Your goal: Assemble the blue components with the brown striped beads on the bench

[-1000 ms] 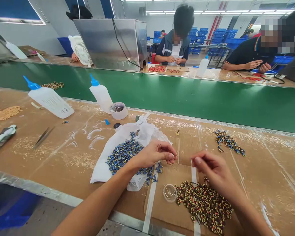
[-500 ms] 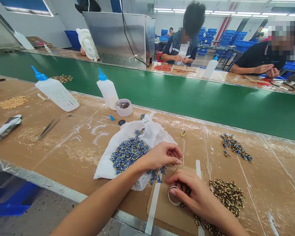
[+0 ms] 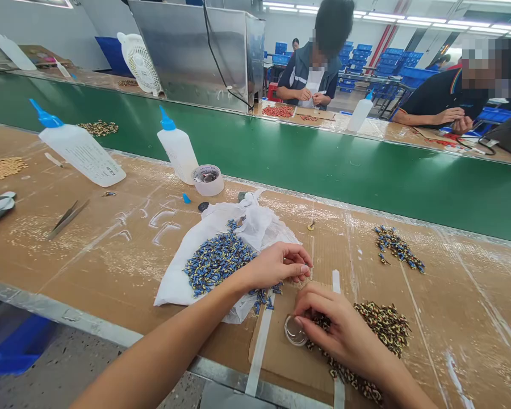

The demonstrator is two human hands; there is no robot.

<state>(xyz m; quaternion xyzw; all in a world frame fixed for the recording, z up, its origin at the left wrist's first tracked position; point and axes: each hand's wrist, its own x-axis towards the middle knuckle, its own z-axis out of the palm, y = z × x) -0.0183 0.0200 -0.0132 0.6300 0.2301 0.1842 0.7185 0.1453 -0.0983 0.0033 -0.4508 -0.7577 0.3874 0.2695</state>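
Note:
My right hand [image 3: 335, 329] rests low on the cardboard with its fingers curled beside a small clear round dish [image 3: 294, 330], over the near edge of a pile of dark yellow-and-red small parts [image 3: 383, 321]. My left hand [image 3: 276, 264] hovers just above it, fingers pinched together on something too small to name. It sits at the right edge of a white cloth [image 3: 183, 284] that carries a heap of blue small parts [image 3: 217, 258].
Two white squeeze bottles with blue tips [image 3: 79, 149] [image 3: 177, 147] and a tape roll [image 3: 207, 179] stand farther back left. Tweezers [image 3: 63, 218] lie at left. A second blue pile [image 3: 397, 248] lies at right. A green conveyor belt [image 3: 323, 165] runs across; people work beyond it.
My right hand dropped from mid-air down to the clear dish and the dark pile. The left hand stayed pinched in nearly the same place.

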